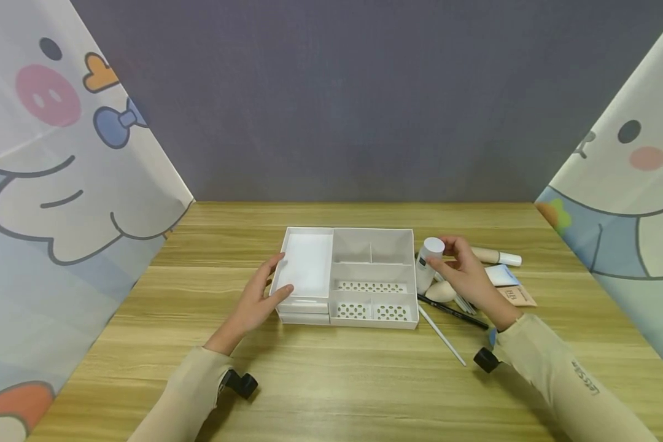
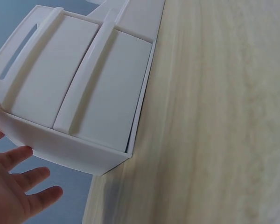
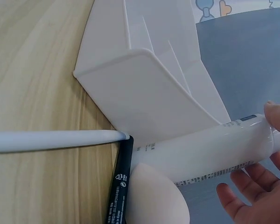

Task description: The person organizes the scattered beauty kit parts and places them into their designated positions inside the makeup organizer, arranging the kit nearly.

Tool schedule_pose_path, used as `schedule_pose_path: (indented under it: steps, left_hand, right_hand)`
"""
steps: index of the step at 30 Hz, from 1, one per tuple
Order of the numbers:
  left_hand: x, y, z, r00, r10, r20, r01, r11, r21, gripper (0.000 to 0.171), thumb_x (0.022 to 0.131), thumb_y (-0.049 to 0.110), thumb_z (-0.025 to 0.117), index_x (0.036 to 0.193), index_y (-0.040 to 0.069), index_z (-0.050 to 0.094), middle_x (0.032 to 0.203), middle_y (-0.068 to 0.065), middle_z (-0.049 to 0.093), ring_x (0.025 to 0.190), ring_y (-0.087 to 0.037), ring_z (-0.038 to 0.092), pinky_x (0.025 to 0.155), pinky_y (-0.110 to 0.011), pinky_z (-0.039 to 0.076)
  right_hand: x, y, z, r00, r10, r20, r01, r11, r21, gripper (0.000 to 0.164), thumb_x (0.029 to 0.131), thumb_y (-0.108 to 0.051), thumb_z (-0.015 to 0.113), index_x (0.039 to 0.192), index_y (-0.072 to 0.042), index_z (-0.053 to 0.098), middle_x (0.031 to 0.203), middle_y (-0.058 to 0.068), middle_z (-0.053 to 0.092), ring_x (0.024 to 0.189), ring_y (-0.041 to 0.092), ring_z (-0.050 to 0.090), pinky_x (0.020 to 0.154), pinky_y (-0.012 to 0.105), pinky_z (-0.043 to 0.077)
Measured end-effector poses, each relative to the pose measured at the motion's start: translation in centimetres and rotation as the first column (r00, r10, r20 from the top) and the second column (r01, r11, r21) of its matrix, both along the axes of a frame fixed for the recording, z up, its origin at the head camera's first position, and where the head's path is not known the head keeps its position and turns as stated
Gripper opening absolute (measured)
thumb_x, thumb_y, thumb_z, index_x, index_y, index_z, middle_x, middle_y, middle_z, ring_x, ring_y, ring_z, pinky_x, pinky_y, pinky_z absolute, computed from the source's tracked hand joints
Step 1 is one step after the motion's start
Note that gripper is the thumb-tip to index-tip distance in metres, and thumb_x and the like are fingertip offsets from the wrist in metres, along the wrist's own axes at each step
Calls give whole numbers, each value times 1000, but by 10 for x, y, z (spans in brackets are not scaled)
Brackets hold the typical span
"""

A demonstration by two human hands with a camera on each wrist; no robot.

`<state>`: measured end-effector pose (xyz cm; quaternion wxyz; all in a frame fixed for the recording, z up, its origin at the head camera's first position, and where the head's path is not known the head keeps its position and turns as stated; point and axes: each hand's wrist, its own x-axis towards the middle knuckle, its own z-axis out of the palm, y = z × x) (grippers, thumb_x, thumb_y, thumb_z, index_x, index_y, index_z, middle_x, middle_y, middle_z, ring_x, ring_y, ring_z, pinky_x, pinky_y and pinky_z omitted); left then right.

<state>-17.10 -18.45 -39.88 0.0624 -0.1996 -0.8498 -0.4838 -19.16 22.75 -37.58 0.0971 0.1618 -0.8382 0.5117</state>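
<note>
A white desktop organizer (image 1: 373, 323) with divided compartments and two drawers stands on the table. My left hand (image 1: 252, 307) rests against its left end, thumb over the top edge. In the left wrist view, the fingers (image 2: 35, 179) are spread beside the organizer's side wall (image 2: 60, 144). By the organizer's right side, my right hand (image 1: 469, 279) holds a white capped bottle (image 1: 424, 277) near its top, between thumb and fingers. The right wrist view shows this bottle (image 3: 214, 151) standing close to the organizer's wall (image 3: 126, 102), behind a beige makeup sponge (image 3: 156, 198).
Around the right hand lie a black pencil-like stick (image 1: 455, 312), a thin white stick (image 1: 443, 336), a beige tube with a white cap (image 1: 488, 254), a blue-and-white packet (image 1: 501, 275) and a tan BB tube (image 1: 518, 296). A grey panel (image 1: 331, 104) rises behind the wooden table (image 1: 331, 380).
</note>
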Motion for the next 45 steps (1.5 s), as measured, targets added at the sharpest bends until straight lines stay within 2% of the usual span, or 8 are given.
schedule_pose_path:
  steps: [8, 22, 33, 39, 45]
  left_hand:
    - [-1, -1, -3, 1000, 6, -1, -6, 1000, 24, 62, 96, 13, 63, 150, 1, 34, 155, -27, 31, 138, -48, 34, 108, -66, 33]
    - [-4, -1, -10, 1000, -3, 29, 1, 998, 67, 61, 95, 13, 63, 149, 5, 35, 154, -25, 33, 135, -47, 38, 105, -66, 36]
    - [-2, 0, -9, 998, -5, 56, 1, 998, 67, 61, 97, 15, 62, 150, 9, 32, 149, -25, 38, 129, -41, 44, 99, -59, 42]
    - [-3, 0, -10, 998, 4, 60, -9, 997, 80, 63, 94, 12, 64, 149, 9, 34, 144, -26, 43, 125, -39, 48, 96, -54, 46]
    - [-3, 0, -10, 996, 15, 83, -23, 995, 94, 65, 93, 11, 67, 149, 9, 34, 140, -26, 47, 123, -39, 49, 97, -55, 46]
  right_hand:
    - [-1, 1, -1, 1000, -8, 13, 8, 1000, 21, 39, 100, -8, 60, 130, 10, 42, 120, 19, 50, 102, 4, 49, 81, 12, 46]
    - [0, 3, 2, 998, -43, -45, 47, 995, 85, 38, 98, -10, 64, 129, 7, 50, 114, 19, 60, 97, -1, 53, 78, 14, 49]
    - [0, 8, 5, 996, -49, -78, 60, 987, 149, 36, 98, -11, 64, 127, 7, 53, 109, 19, 64, 93, -1, 55, 75, 13, 49]
    - [0, 10, 13, 994, -66, -83, 78, 985, 153, 36, 98, -12, 64, 127, 6, 55, 108, 19, 64, 92, -4, 54, 76, 11, 48]
    - [0, 11, 26, 994, -92, -65, 101, 984, 149, 39, 99, -17, 63, 132, 2, 54, 112, 18, 64, 94, -6, 53, 77, 8, 45]
